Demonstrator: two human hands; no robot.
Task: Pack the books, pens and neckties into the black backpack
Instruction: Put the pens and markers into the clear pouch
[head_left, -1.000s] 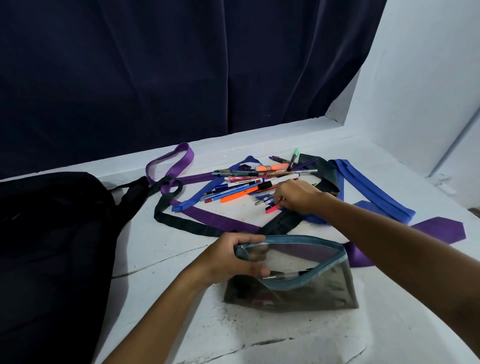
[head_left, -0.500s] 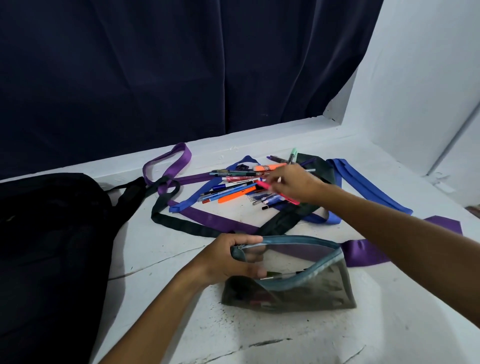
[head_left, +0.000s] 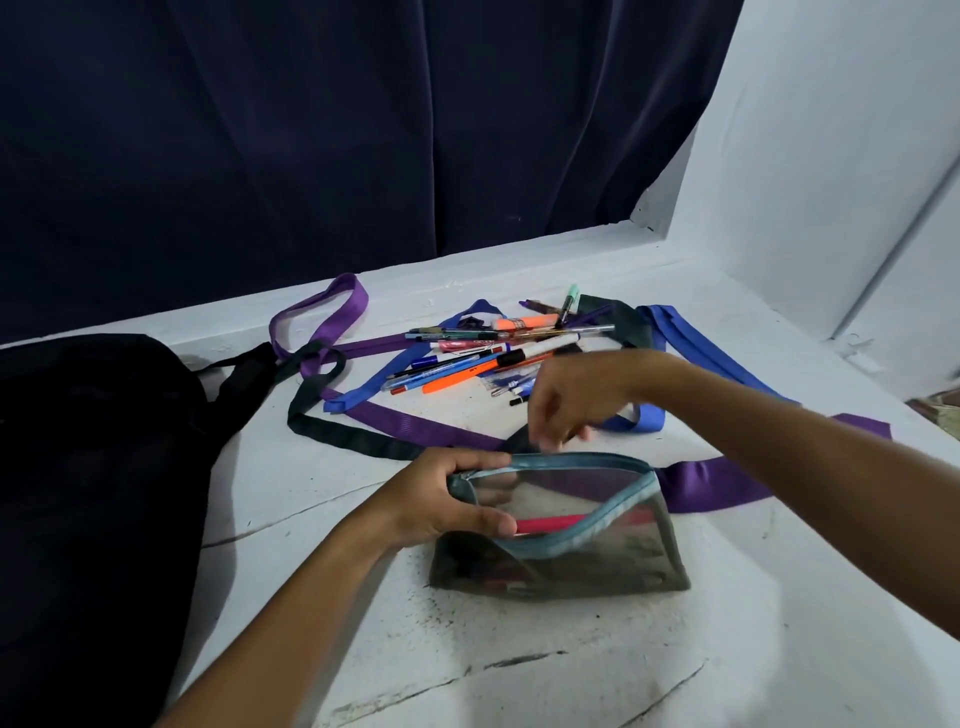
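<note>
- At far left the backpack (head_left: 88, 493) lies apart from everything; ties (head_left: 410, 428) could snag and drag the pens (head_left: 467, 366) off the pile.
- Pouch (head_left: 566, 535): left hand (head_left: 447, 501) grasps its rim, holding the mouth open; slackening would shut it.
- Right hand (head_left: 569, 400) hovers above the mouth, fingers down, blurred; grip impossible to judge.
- Red pen (head_left: 550, 524) lies inside.

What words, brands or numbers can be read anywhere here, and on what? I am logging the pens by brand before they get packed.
None can be read.
Orange highlighter: dark marks on its label, too blurred to read.
Blue pen: faint print along the barrel, too small to read.
Orange pen: a small dark mark, illegible.
Clear pouch, black backpack and neckties: no lettering visible.
</note>
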